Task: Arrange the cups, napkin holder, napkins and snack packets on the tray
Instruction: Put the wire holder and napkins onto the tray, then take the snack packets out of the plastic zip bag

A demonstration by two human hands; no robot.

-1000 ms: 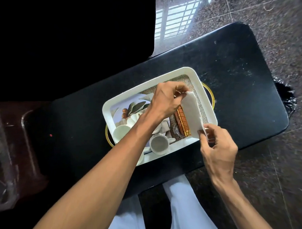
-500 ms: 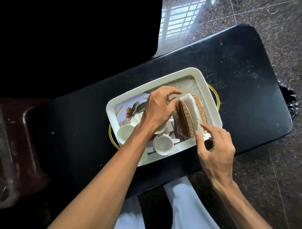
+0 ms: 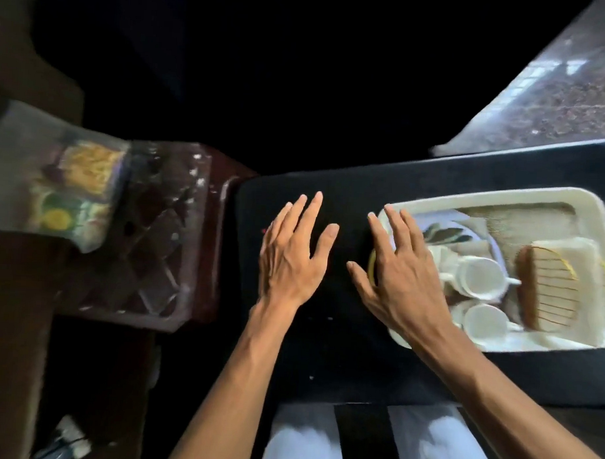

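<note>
A white tray (image 3: 473,196) sits on the black table at the right. It holds white cups (image 3: 481,276), a leaf-patterned plate (image 3: 446,232) and a gold wire napkin holder (image 3: 549,289) with white napkins (image 3: 583,259) in it. My left hand (image 3: 293,253) hovers flat over the bare table, fingers spread and holding nothing. My right hand (image 3: 399,270) is also spread and holds nothing, over the tray's left end. Colourful snack packets (image 3: 79,190) lie in a clear plastic container (image 3: 149,251) at the far left, blurred.
The black table (image 3: 324,350) ends just left of my left hand. A dark brown surface (image 3: 14,305) carries the clear container beyond it. Speckled floor (image 3: 566,94) shows at the upper right. White trouser legs (image 3: 304,439) are below the table edge.
Both hands have let go of the napkins and holder and moved left off the tray. The view has swung left, bringing the snack packets and the clear container into sight.
</note>
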